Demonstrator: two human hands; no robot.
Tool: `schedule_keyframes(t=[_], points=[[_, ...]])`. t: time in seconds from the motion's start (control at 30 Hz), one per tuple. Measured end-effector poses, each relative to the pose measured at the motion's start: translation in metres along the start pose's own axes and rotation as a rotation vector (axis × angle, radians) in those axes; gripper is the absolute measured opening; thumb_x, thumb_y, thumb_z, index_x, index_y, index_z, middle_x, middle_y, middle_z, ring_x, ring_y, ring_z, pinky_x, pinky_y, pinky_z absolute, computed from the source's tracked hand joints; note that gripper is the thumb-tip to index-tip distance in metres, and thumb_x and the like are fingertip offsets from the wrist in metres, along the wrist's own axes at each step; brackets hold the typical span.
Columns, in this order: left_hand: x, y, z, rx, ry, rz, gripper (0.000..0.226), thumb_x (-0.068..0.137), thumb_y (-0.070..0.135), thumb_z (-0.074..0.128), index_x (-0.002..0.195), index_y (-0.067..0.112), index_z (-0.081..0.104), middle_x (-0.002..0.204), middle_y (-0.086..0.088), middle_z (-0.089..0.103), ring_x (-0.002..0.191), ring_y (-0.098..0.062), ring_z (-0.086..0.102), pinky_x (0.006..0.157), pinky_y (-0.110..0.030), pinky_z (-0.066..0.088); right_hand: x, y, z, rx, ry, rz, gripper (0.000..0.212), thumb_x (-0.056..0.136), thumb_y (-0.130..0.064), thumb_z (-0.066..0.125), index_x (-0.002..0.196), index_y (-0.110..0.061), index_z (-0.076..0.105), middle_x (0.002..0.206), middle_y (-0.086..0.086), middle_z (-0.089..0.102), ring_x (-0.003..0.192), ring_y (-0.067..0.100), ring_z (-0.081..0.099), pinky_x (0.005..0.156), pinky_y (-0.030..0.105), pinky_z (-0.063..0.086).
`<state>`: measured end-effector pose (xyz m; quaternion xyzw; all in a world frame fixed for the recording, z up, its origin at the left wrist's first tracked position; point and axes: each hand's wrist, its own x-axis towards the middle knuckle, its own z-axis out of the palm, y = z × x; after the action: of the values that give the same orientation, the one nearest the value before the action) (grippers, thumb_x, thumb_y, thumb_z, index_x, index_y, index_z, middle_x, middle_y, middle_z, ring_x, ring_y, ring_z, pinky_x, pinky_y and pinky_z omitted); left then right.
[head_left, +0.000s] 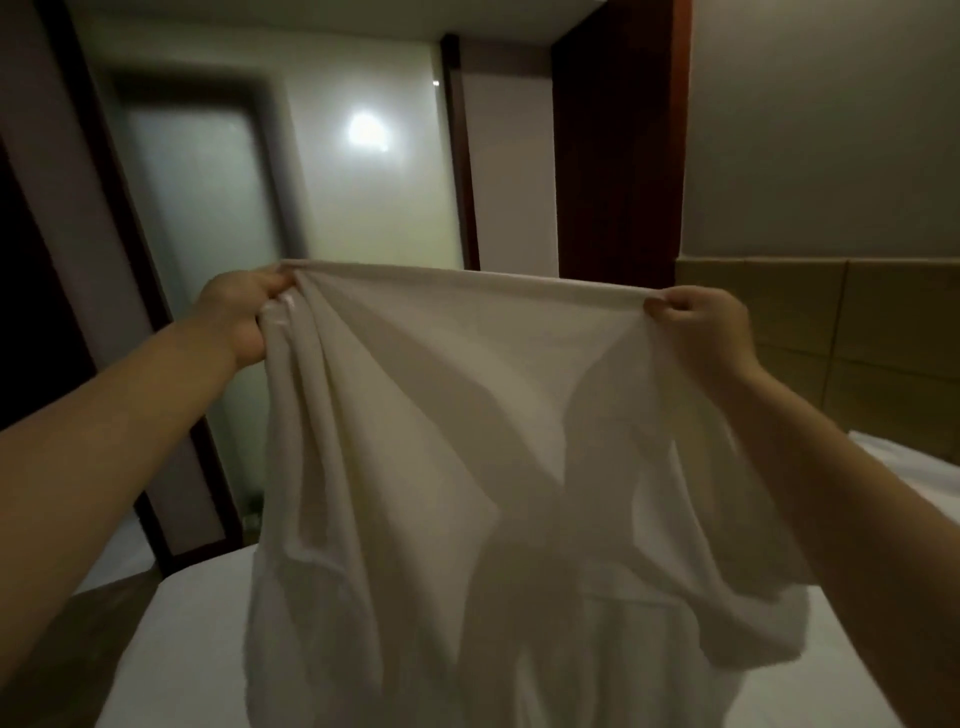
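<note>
A thin white cloth hangs stretched between both hands at chest height, its top edge pulled taut. My left hand grips the bunched left corner with curled fingers. My right hand pinches the right end of the top edge. The cloth's lower part drapes in folds down onto the white bed below and hides most of it.
A frosted glass door and a pale panel with a light reflection stand ahead. Dark wooden frames rise at centre right. A padded headboard lines the right wall. Wooden floor shows at lower left.
</note>
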<state>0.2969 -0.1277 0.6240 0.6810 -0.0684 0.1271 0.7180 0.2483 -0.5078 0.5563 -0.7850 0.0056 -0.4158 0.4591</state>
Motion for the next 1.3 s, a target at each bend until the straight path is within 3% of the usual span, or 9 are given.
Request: schedule_keyframes(t=[0.1,0.2,0.3,0.4,0.57,0.73,1.0,1.17,1.3], points=[[0.004,0.001,-0.004,0.075,0.124,-0.004,0.053,0.093,0.009,0.044,0.045,0.012,0.067,0.059,-0.006,0.064,0.06,-0.02,0.064,0.064,-0.033,0.049,0.011,-0.013,-0.02,0.133,-0.114,0.069,0.018,0.087,-0.015,0.066,0.101,-0.005,0.072,0.075,0.002,0.061,0.066,0.014,0.054,0.054,0.012,0.044],[0.007,-0.009,-0.011,0.521,0.218,0.079,0.025,0.07,0.024,0.049,0.058,0.011,0.067,0.083,-0.02,0.055,0.083,-0.033,0.057,0.074,-0.034,0.043,0.002,-0.019,-0.032,0.235,-0.328,0.199,0.005,0.084,-0.011,0.067,0.084,-0.011,0.071,0.08,0.009,0.064,0.077,0.024,0.058,0.067,0.025,0.051],[-0.013,-0.024,0.017,0.961,-0.032,0.178,0.041,0.073,0.034,0.041,0.089,0.004,0.064,0.1,-0.024,0.054,0.099,-0.035,0.053,0.085,-0.038,0.039,-0.019,-0.032,-0.03,0.183,-0.464,0.162,0.008,0.084,-0.007,0.066,0.087,-0.008,0.072,0.079,0.008,0.067,0.076,0.021,0.063,0.066,0.022,0.054],[-0.063,-0.035,0.085,0.871,-0.18,0.222,0.036,0.09,0.056,0.043,0.105,0.024,0.051,0.108,-0.005,0.053,0.098,-0.017,0.049,0.079,-0.025,0.04,-0.044,-0.047,-0.016,0.092,-0.581,0.097,0.012,0.083,-0.007,0.066,0.093,-0.007,0.073,0.083,0.009,0.069,0.077,0.018,0.063,0.074,0.027,0.053],[-0.126,-0.061,0.156,0.93,-0.515,0.259,0.065,0.065,0.081,0.037,0.115,0.045,0.056,0.108,0.02,0.059,0.102,-0.003,0.054,0.083,-0.025,0.04,-0.072,-0.047,-0.002,0.017,-0.62,0.04,0.006,0.08,-0.012,0.07,0.083,-0.014,0.075,0.069,-0.002,0.066,0.065,0.006,0.06,0.064,0.019,0.048],[-0.138,-0.085,0.164,0.863,-0.489,0.236,0.009,0.076,0.048,0.069,0.078,0.045,0.06,0.08,0.019,0.062,0.081,-0.001,0.057,0.074,-0.028,0.05,-0.085,-0.029,-0.012,-0.049,-0.667,0.051,0.004,0.077,-0.02,0.073,0.075,-0.024,0.073,0.07,-0.006,0.066,0.068,0.004,0.059,0.064,0.017,0.047],[-0.147,-0.103,0.168,0.868,-0.573,0.145,0.011,0.076,0.031,0.071,0.071,0.04,0.069,0.071,0.018,0.066,0.077,0.0,0.061,0.076,-0.026,0.051,-0.1,0.004,-0.028,-0.267,-0.738,-0.099,0.012,0.084,-0.028,0.068,0.091,-0.021,0.075,0.078,-0.01,0.067,0.074,0.005,0.059,0.066,0.017,0.048],[-0.154,-0.109,0.178,0.996,-0.561,0.184,0.01,0.077,0.028,0.068,0.07,0.035,0.069,0.068,0.015,0.063,0.071,0.0,0.057,0.069,-0.023,0.048,-0.117,0.024,-0.035,-0.282,-0.717,-0.125,0.012,0.084,-0.033,0.065,0.083,-0.023,0.072,0.071,-0.011,0.064,0.068,0.004,0.056,0.064,0.019,0.045],[-0.154,-0.106,0.178,1.009,-0.757,0.099,0.01,0.08,0.029,0.067,0.072,0.023,0.072,0.071,0.002,0.064,0.066,-0.001,0.053,0.064,-0.021,0.041,-0.138,0.044,-0.041,-0.175,-0.672,-0.034,0.027,0.081,-0.045,0.064,0.071,-0.02,0.069,0.061,-0.001,0.06,0.061,0.013,0.053,0.055,0.032,0.044]])
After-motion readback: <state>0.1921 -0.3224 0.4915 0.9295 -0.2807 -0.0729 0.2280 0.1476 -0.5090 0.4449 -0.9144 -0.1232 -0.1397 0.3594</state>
